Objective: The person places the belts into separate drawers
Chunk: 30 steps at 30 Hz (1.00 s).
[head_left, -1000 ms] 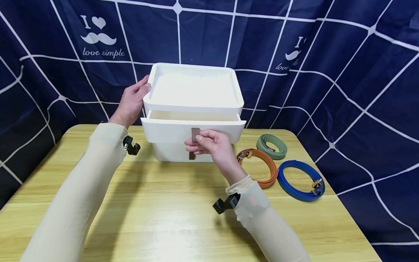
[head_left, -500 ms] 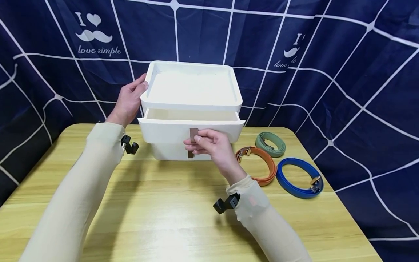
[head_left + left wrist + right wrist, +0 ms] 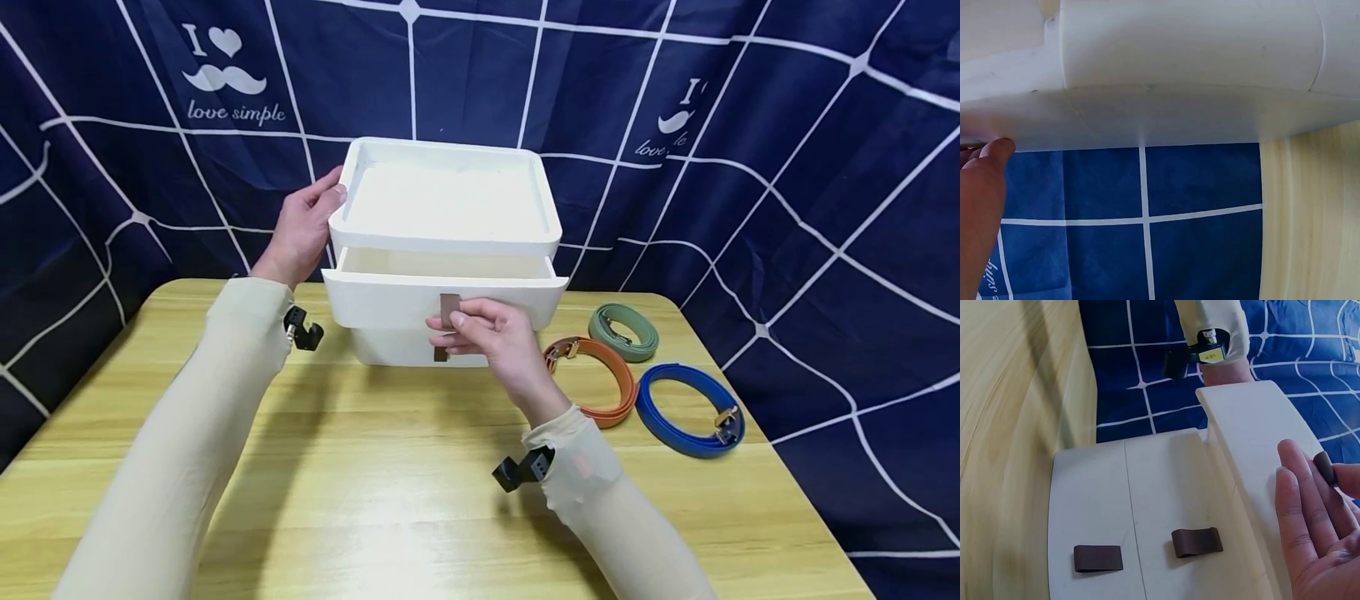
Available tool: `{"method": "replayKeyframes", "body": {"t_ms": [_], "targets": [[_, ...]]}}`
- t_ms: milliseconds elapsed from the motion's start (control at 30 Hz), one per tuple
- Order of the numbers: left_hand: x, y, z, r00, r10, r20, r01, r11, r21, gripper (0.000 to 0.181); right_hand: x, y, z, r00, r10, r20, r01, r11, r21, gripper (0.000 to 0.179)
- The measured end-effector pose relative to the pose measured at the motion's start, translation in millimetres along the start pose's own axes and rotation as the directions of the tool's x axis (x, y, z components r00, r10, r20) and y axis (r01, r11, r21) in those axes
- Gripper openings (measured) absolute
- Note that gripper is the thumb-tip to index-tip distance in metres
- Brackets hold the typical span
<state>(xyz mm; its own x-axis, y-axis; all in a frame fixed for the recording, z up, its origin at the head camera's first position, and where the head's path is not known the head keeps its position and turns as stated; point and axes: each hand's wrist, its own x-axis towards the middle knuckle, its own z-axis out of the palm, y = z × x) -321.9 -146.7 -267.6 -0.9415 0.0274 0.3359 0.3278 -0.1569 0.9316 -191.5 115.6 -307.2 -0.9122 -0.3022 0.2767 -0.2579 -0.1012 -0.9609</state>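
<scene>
A white drawer unit (image 3: 450, 200) with a shallow rimmed top stands at the back of the table. Its upper drawer (image 3: 375, 302) is pulled partway out, its interior partly visible. At the unit's upper left side, my left hand (image 3: 296, 229) rests with extended fingers, the thumb against the rim. With thumb and index finger my right hand (image 3: 510, 342) pinches the upper drawer's brown pull tab (image 3: 449, 310); the other fingers extend below it. The right wrist view shows two lower brown tabs, a middle tab (image 3: 1197, 542) and a bottom tab (image 3: 1098, 558), on closed drawer fronts.
Right of the unit lie three coiled belts: a green belt (image 3: 633, 346), an orange belt (image 3: 618, 379) and a blue belt (image 3: 675, 437), with metal buckles. They rest on a wooden table (image 3: 375, 500). Behind hangs a dark blue curtain (image 3: 472, 75) with white grid lines.
</scene>
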Motion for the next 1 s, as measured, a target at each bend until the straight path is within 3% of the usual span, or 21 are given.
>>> {"method": "replayKeyframes", "body": {"t_ms": [167,567,1000], "targets": [[-1.7,0.9,2.4,0.999,0.032,0.006,-0.032,0.999,-0.006,0.049,-0.6,0.3,-1.2,1.0,-0.011,0.003,0.011,1.0,0.005,0.021],[-1.4,0.0,1.8,0.998,-0.04,-0.047,0.037,0.998,-0.058,0.048,-3.3,-0.1,-2.4,0.999,-0.012,0.032,0.012,1.0,-0.006,0.023],[-1.0,-2.2,4.1,0.999,-0.027,-0.039,0.025,0.998,-0.052,0.049,-6.0,-2.5,-3.0,0.999,-0.001,0.039,0.001,1.0,0.003,0.022]]}}
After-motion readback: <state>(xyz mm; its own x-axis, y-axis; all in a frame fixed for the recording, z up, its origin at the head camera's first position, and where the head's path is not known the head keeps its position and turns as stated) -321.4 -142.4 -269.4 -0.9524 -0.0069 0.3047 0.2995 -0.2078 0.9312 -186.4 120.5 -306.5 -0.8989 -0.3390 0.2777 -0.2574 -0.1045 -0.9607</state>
